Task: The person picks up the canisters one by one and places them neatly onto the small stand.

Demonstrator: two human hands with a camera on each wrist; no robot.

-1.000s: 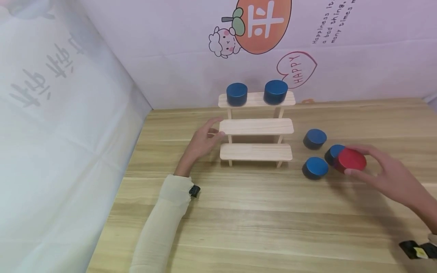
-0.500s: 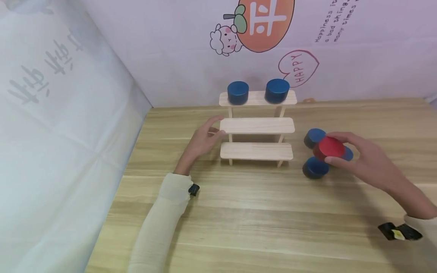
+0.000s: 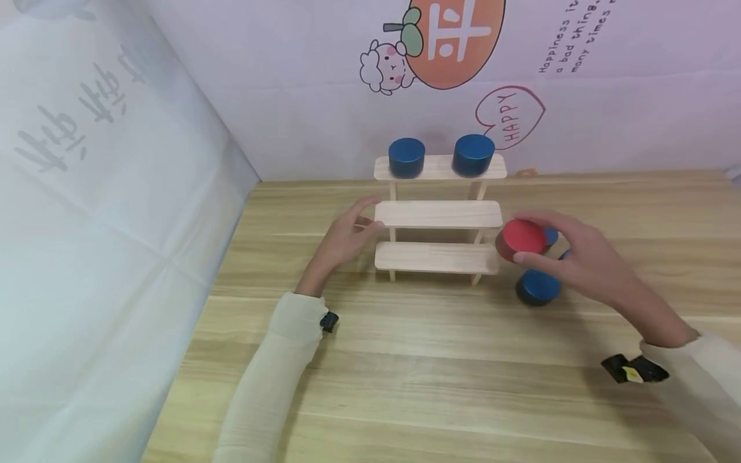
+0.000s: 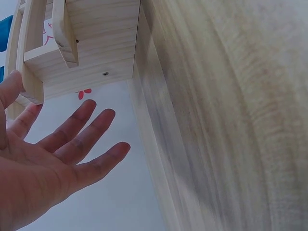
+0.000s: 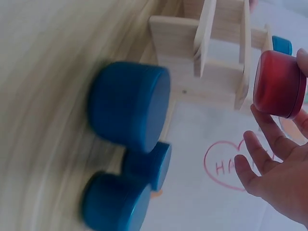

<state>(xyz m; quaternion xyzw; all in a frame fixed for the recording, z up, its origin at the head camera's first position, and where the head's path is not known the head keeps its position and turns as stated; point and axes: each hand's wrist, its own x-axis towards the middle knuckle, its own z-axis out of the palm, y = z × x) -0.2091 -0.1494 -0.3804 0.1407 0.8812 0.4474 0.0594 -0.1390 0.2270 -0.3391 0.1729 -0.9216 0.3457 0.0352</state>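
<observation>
A three-tier wooden shelf (image 3: 437,214) stands at the back of the table. My left hand (image 3: 341,241) grips the left end of its middle board between thumb and index finger; in the left wrist view the other fingers (image 4: 94,127) are spread off the wood. My right hand (image 3: 585,257) holds a round red tin (image 3: 523,238) by its sides, thumb in front and fingers behind. The tin is in the air just right of the shelf, at about middle-board height in the head view. Two blue tins, left (image 3: 406,158) and right (image 3: 473,155), sit on the top board.
Right of the shelf, three blue tins stand on the table: a near one (image 3: 538,287), plus two partly hidden by my right hand in the head view. The right wrist view shows the nearest blue tin (image 5: 127,103) fully. A printed white cloth (image 3: 312,116) hangs behind.
My right hand has carried the red tin leftward and a little away from me, from over the blue tins on the table to beside the shelf. My left hand keeps its grip.
</observation>
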